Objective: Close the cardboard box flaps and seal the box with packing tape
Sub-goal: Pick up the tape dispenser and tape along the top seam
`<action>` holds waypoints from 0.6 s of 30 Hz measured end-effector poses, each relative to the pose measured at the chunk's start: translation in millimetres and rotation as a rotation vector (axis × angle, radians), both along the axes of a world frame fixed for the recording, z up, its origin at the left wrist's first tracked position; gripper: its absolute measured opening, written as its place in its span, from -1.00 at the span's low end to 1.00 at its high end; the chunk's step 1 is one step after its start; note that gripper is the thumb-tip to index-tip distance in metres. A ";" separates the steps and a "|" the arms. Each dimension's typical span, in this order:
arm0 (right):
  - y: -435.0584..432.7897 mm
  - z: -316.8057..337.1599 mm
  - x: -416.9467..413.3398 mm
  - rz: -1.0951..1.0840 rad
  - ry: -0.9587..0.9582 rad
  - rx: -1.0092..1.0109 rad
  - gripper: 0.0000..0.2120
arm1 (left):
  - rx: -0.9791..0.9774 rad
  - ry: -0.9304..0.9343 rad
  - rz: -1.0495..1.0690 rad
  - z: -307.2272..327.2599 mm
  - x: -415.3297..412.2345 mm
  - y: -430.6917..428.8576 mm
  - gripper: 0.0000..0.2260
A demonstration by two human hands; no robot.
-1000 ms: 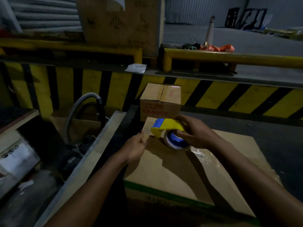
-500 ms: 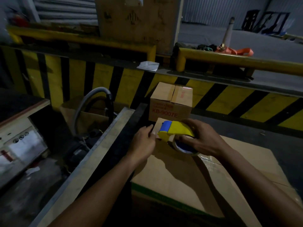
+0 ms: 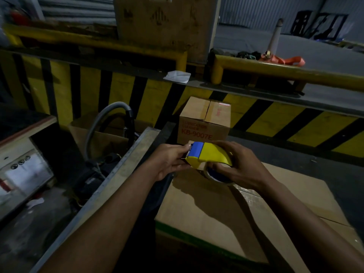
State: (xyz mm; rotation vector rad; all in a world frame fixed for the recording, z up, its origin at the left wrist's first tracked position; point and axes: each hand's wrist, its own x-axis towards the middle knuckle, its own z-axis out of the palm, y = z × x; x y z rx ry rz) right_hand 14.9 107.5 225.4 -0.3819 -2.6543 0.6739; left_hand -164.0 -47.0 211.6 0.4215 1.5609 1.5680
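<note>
At the left, a gray hose (image 3: 110,123) curves upward. The left hand (image 3: 169,162) pinches the blue front end of the tape dispenser (image 3: 208,156). The right hand (image 3: 242,168) is curled around its yellow body and roll. Under both hands lies the big cardboard box (image 3: 206,213), with its flaps closed and shiny tape on the seam.

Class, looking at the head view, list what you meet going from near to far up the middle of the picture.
big cardboard box → yellow and blue tape dispenser → small box marked KB-9007E → striped wall → white paper on the ledge → tall cardboard box
</note>
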 end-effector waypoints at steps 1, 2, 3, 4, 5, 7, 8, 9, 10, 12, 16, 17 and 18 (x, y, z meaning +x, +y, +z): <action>0.4 0.3 -0.2 0.004 -0.002 0.001 -0.37 | 0.008 -0.019 -0.007 0.0 -0.7 -1.0 -0.72; 0.4 0.7 -0.3 0.006 -0.004 0.001 -0.36 | 0.018 -0.044 -0.011 0.3 -0.5 -2.2 -0.71; 0.4 0.9 -0.3 0.006 -0.005 -0.001 -0.35 | 0.024 -0.062 -0.012 -0.2 -0.3 -3.2 -0.69; 0.2 1.1 -0.3 0.009 -0.006 -0.006 -0.34 | 0.029 -0.076 -0.013 -0.1 0.3 -4.2 -0.68; 0.3 0.7 -0.2 0.011 -0.008 -0.011 -0.33 | 0.033 -0.082 -0.012 -0.1 0.6 -4.7 -0.68; 0.9 0.1 0.3 0.014 -0.007 -0.019 -0.34 | 0.040 -0.096 -0.002 0.7 1.5 -5.4 -0.68; 1.2 -0.1 0.8 0.013 -0.003 -0.021 -0.34 | 0.046 -0.102 0.003 1.4 1.6 -5.7 -0.69; 1.1 0.2 1.4 0.012 0.002 -0.024 -0.34 | 0.050 -0.105 0.004 1.9 1.5 -5.8 -0.71; 0.9 0.8 2.1 0.010 0.008 -0.026 -0.33 | 0.055 -0.115 0.002 2.8 1.8 -5.9 -0.73; 0.6 2.8 3.1 0.007 0.022 -0.025 -0.31 | 0.060 -0.161 -0.009 4.4 2.9 -6.0 -0.81; -0.7 8.1 4.1 0.007 0.054 -0.042 -0.29 | 0.076 -0.281 -0.038 5.4 5.4 -6.3 -0.86; -1.2 9.1 4.6 0.009 0.066 -0.050 -0.30 | 0.086 -0.302 -0.052 5.2 5.2 -6.3 -0.87; -1.4 9.8 5.4 0.011 0.080 -0.067 -0.31 | 0.099 -0.323 -0.072 6.2 6.3 -6.4 -0.87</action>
